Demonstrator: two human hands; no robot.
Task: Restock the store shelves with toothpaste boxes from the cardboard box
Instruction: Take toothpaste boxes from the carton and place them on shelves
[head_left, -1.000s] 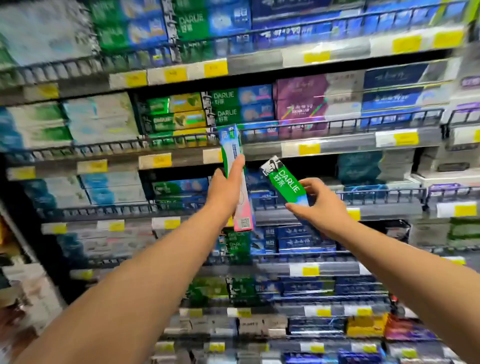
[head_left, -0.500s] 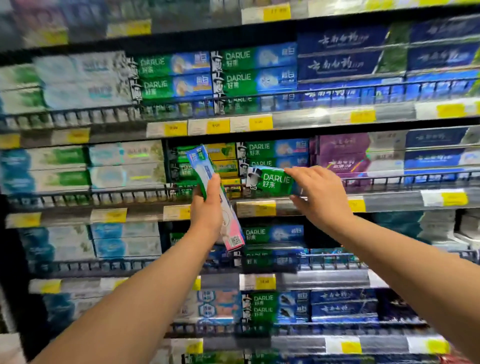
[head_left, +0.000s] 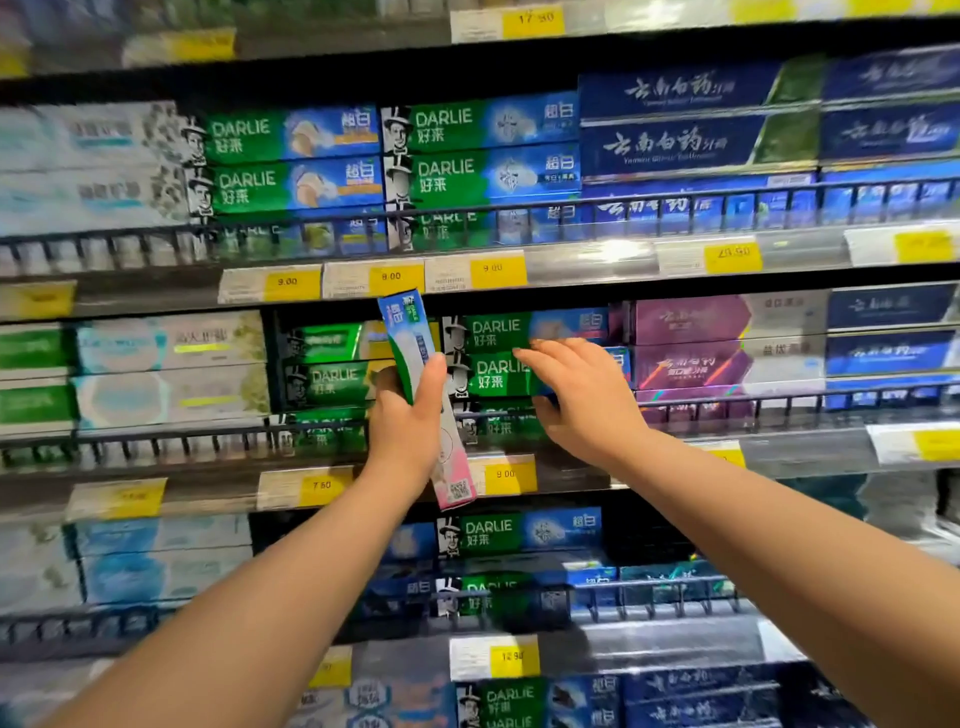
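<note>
We count two hands: left hand (head_left: 410, 431), right hand (head_left: 582, 395). Two toothpaste boxes held, one each: blue-topped box (head_left: 410, 332) left, green Darlie box (head_left: 496, 375) right. Four shelf rails (head_left: 597, 260). Six stacked Darlie boxes (head_left: 291, 184) above, two stacks (lowest pair behind wire). Three 9.00 tags (head_left: 391, 277).

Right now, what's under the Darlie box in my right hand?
Beneath the held box lies another Darlie box, behind the shelf rail. Your right hand hides its right end.

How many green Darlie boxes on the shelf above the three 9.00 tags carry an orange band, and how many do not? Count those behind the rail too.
Darlie boxes with orange band: 3
Darlie boxes without orange band: 3
Total: 6
</note>
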